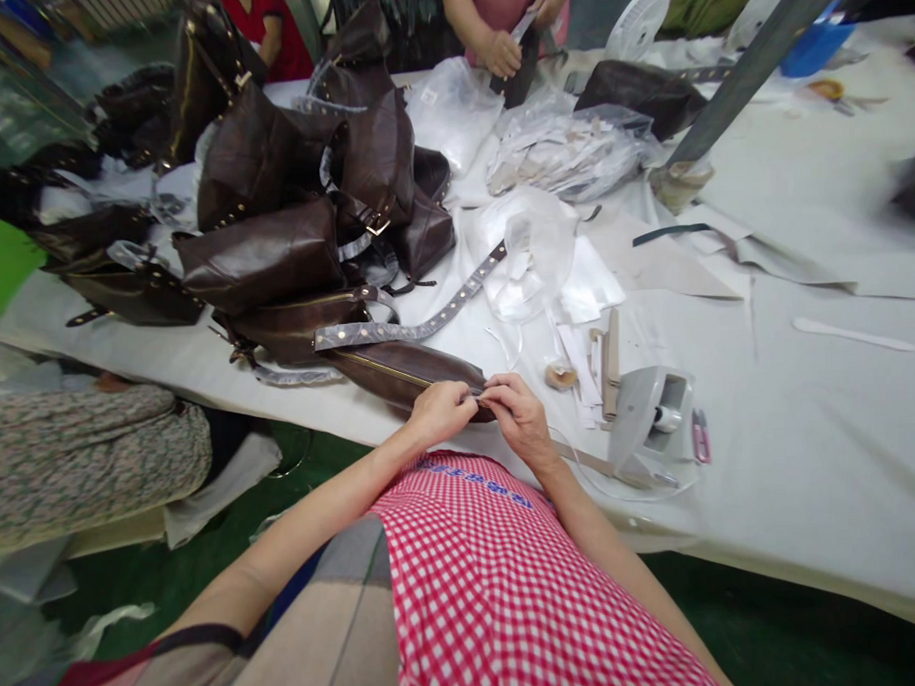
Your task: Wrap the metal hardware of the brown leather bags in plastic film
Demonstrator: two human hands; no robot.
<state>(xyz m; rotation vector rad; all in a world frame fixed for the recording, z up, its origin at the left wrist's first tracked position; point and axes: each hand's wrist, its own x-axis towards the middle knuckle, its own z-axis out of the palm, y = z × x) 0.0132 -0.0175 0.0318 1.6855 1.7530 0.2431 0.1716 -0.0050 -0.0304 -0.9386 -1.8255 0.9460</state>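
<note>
A dark brown leather handbag [406, 373] with a gold zipper along its top lies at the table's near edge, in front of my body. My left hand [446, 410] is closed on the bag's right end, fingers pinched by the zipper's end. Close beside it, my right hand [517, 413] pinches the same end; the fingertips of both hands almost meet. Whatever small part sits between the fingertips is mostly hidden. A studded strap [427, 324] in clear plastic wrap curves over the bag and away to the upper right.
Several brown handbags [266, 255] are heaped at the left. Right of my hands are a tape dispenser [651, 421], pink snips [701, 437] and a tape roll [561, 376]. Plastic bags [571, 149] lie farther back. A slanted metal pole [755, 72] rises at right. A co-worker's hands [501, 53] work opposite.
</note>
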